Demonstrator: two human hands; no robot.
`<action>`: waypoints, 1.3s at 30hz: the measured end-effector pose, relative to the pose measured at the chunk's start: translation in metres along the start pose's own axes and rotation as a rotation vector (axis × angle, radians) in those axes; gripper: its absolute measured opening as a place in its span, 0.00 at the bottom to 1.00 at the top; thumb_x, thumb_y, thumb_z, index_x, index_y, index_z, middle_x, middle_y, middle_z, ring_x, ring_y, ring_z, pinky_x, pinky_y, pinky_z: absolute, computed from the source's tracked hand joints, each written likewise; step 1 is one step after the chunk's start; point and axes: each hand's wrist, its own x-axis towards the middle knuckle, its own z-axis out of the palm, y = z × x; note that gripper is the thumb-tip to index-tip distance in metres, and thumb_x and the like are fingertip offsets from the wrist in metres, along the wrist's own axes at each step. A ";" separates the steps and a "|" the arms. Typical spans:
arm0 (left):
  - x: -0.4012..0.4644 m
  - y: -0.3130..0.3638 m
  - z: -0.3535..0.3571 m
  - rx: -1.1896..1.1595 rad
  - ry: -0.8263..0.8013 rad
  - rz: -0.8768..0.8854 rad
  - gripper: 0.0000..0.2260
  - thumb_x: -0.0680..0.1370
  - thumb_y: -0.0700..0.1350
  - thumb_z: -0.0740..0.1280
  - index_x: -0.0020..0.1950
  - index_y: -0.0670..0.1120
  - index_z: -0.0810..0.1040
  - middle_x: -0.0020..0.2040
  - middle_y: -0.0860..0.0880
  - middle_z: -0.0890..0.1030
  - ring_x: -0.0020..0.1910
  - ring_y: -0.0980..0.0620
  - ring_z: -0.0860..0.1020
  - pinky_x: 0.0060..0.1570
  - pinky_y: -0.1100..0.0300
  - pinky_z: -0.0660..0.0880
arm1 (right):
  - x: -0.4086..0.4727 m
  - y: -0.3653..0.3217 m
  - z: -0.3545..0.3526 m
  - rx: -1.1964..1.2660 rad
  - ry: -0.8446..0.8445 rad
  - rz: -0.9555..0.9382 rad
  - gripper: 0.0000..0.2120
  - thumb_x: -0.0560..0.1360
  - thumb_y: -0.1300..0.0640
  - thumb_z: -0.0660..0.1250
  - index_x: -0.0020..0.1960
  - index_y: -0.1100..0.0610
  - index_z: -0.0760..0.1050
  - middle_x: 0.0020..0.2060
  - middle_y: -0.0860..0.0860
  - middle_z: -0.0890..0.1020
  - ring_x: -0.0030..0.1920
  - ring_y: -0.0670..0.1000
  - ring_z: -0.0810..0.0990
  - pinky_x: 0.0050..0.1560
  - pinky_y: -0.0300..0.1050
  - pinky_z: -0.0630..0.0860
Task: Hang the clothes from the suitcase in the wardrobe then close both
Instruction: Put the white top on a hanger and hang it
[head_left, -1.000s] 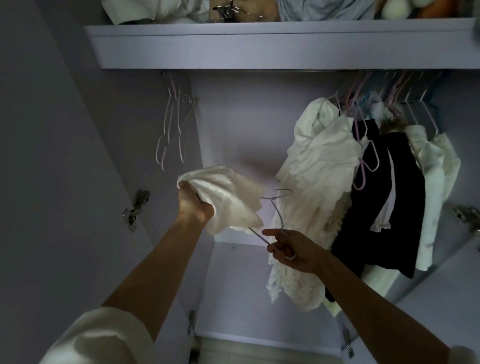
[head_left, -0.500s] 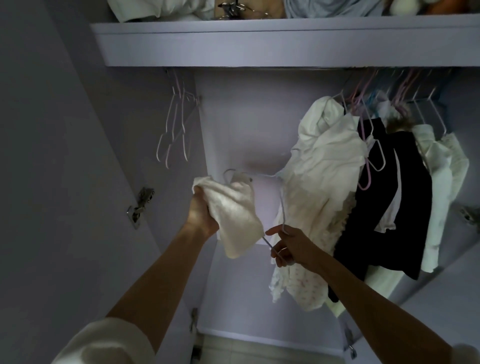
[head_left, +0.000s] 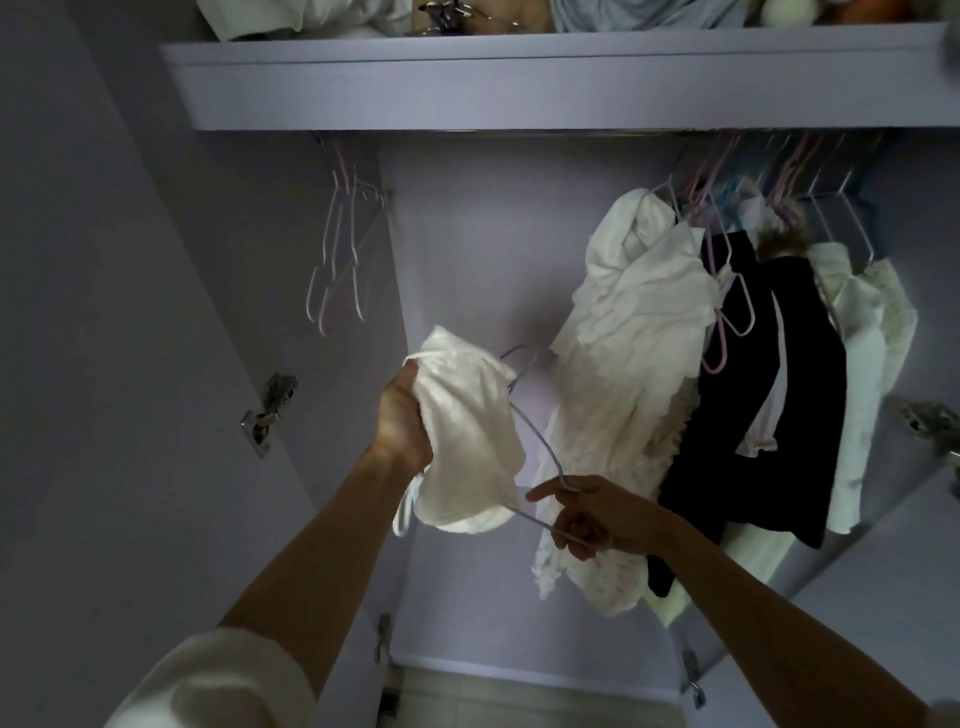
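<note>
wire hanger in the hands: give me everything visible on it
The wire hanger is thin, pale grey wire, held tilted in front of the open wardrobe. Its hook end pokes out above the white garment, which the left hand grips. The right hand pinches its lower end. Its middle is hidden behind the cloth.

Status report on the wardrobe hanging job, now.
Left hand grips small white cloth garment. Right hand holds thin pale wire hanger, one end under the garment. Not yet on rail; hung white and black clothes crowd the right side.
</note>
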 end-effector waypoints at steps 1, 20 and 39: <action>0.002 -0.001 -0.002 -0.016 0.026 0.019 0.21 0.81 0.48 0.47 0.43 0.43 0.78 0.32 0.47 0.83 0.39 0.49 0.80 0.41 0.57 0.76 | 0.001 0.000 -0.001 0.060 0.013 -0.041 0.17 0.83 0.57 0.47 0.57 0.57 0.74 0.28 0.55 0.80 0.23 0.50 0.75 0.25 0.38 0.69; 0.013 -0.045 -0.074 0.069 0.589 0.000 0.10 0.76 0.34 0.53 0.44 0.43 0.73 0.42 0.43 0.75 0.41 0.45 0.74 0.29 0.63 0.73 | 0.008 -0.003 -0.004 -0.051 0.162 -0.142 0.17 0.83 0.55 0.47 0.59 0.53 0.74 0.29 0.57 0.80 0.24 0.53 0.77 0.27 0.40 0.73; 0.019 -0.031 -0.043 0.006 -0.148 -0.143 0.15 0.80 0.40 0.52 0.51 0.42 0.78 0.33 0.51 0.81 0.26 0.57 0.77 0.28 0.67 0.75 | 0.022 -0.005 -0.005 -0.052 -0.201 0.050 0.35 0.68 0.46 0.70 0.71 0.45 0.61 0.51 0.53 0.79 0.49 0.56 0.80 0.54 0.52 0.78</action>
